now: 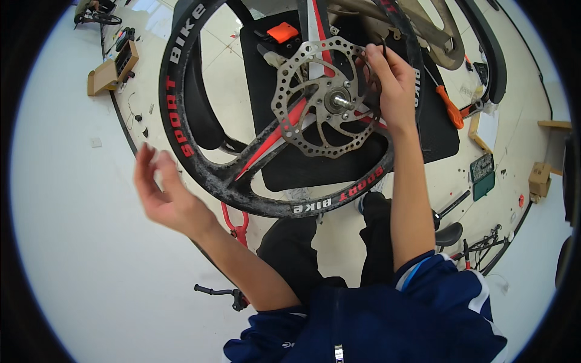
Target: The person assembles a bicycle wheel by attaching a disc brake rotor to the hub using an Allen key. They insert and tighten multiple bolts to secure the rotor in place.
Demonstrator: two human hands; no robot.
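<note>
A black three-spoke bicycle wheel [227, 184] with red and white markings is in front of me, over a black padded surface [290, 176]. At its hub sits a silver brake disc [330, 148] with holes around its rim, and a threaded axle [344, 103] sticks out of the middle. My right hand [393, 88] is closed at the disc's right edge, thumb and fingers pinched together. A thin dark piece shows by these fingertips, but I cannot make out what it is. My left hand [166, 193] is off the wheel's lower left, slightly blurred, fingers apart and holding nothing.
An orange object [282, 32] lies on the padded surface's far side. An orange-handled screwdriver [449, 107] is at its right edge. A bicycle frame [433, 36] stands at the far right. An open cardboard box [104, 78], a green case [483, 176] and bike parts lie around on the floor.
</note>
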